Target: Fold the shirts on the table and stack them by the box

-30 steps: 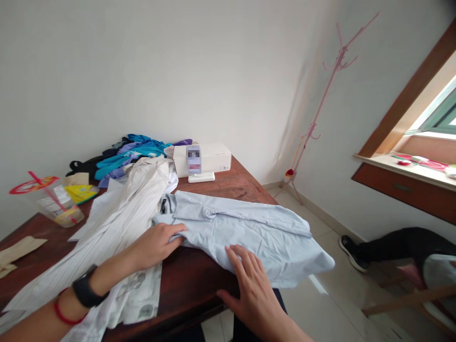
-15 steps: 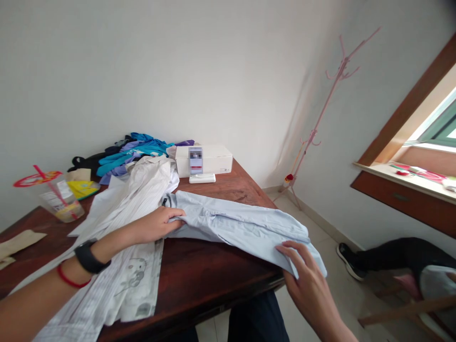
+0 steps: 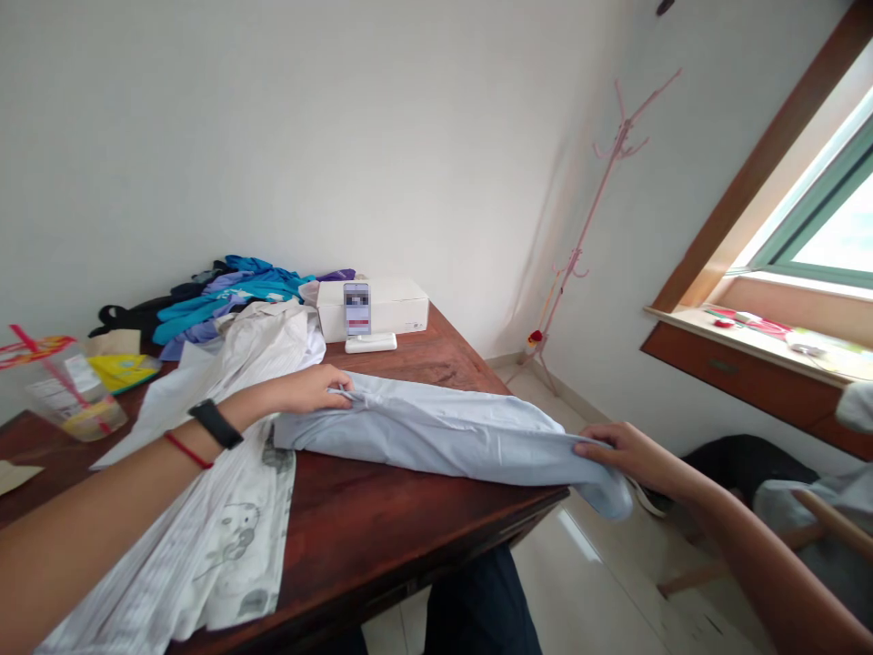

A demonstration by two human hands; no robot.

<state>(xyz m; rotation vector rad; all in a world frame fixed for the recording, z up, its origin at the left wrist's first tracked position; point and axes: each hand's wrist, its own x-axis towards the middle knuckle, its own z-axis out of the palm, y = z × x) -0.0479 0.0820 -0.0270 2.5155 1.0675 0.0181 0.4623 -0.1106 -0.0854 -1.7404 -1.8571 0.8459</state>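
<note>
Lower-right, my right hand is shifting outward, closed on the cloth, narrowing it; center-left, my left hand is pinching it.

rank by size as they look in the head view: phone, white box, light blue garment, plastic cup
1. Light blue garment
2. White box and plastic cup: too alike to rank, and the cup looks nearer the camera
3. Phone

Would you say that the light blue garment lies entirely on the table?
No, the end of the garment beside the right hand sticks out past the edge of the table.
</note>
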